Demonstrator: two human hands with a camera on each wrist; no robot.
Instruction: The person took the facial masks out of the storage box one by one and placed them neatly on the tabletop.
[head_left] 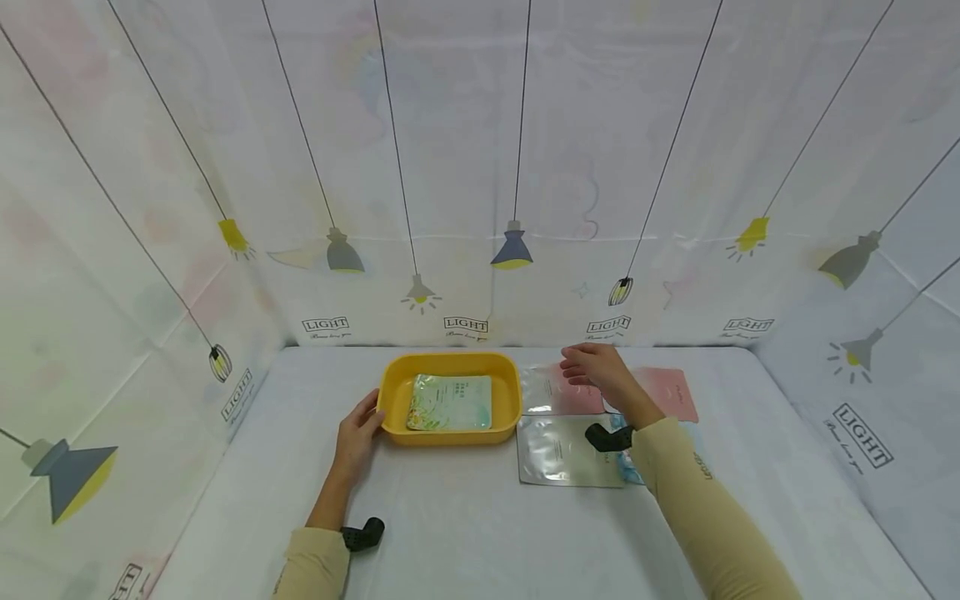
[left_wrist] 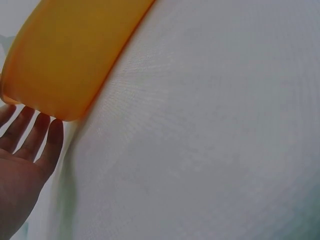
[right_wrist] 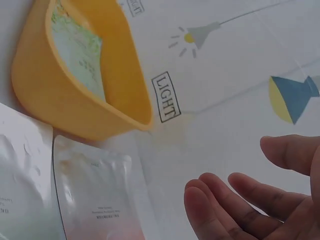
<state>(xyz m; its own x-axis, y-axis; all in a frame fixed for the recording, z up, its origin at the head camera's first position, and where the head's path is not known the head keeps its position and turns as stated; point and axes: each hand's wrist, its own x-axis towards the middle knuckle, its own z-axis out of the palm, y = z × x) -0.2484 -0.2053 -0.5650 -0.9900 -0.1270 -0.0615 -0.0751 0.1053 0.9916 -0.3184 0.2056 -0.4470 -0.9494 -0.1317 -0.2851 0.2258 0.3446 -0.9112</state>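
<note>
A yellow tray (head_left: 450, 437) stands on the white table with a green-and-white flat sachet (head_left: 452, 403) lying inside it. My left hand (head_left: 357, 435) is at the tray's left end, its extended fingers touching the outside near the rim. To the right of the tray, my right hand (head_left: 600, 372) hovers over a silver-and-pink sachet (head_left: 543, 390), fingers relaxed and holding nothing. In the right wrist view its thumb and fingertips are apart, with the silver-and-pink sachet lying below to the left.
A silver-green sachet (head_left: 558, 450) lies in front of the silver-and-pink one. Farther right are a pink sachet (head_left: 670, 393) and a blue one (head_left: 628, 468), partly hidden by my right arm. Cloth with printed lamps (head_left: 512, 248) hangs behind the table.
</note>
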